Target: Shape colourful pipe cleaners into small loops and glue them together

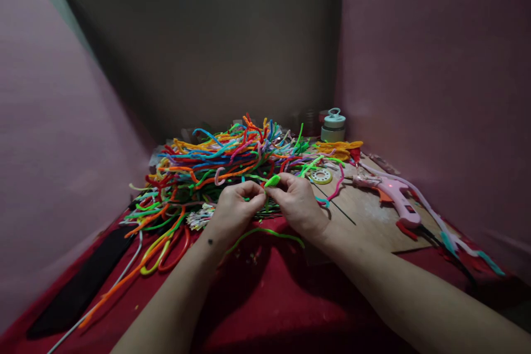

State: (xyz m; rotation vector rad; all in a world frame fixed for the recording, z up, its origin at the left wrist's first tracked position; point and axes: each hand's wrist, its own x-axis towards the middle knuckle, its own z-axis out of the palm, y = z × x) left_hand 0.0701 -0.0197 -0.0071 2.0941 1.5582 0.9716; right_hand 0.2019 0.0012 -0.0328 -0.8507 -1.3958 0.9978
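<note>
A bright green pipe cleaner (pixel 272 181), bent into a small leaf-like shape, sits between my hands. My right hand (pixel 302 203) pinches it between thumb and forefinger. Thumb and fingers closed, my left hand (pixel 237 207) meets the right at the lower end of the same piece; its fingertips partly hide what they grip. Another green pipe cleaner (pixel 269 231) lies loose on the red cloth just below my wrists. Right behind the hands rises a large heap of multicoloured pipe cleaners (pixel 224 152).
A pink glue gun (pixel 396 196) with a lit red light rests on a wooden board (pixel 373 221) at right. Near it are a round pin wheel (pixel 321 177) and a pale lidded jar (pixel 333 126). A black strip (pixel 78 282) lies left on the red cloth (pixel 282 298).
</note>
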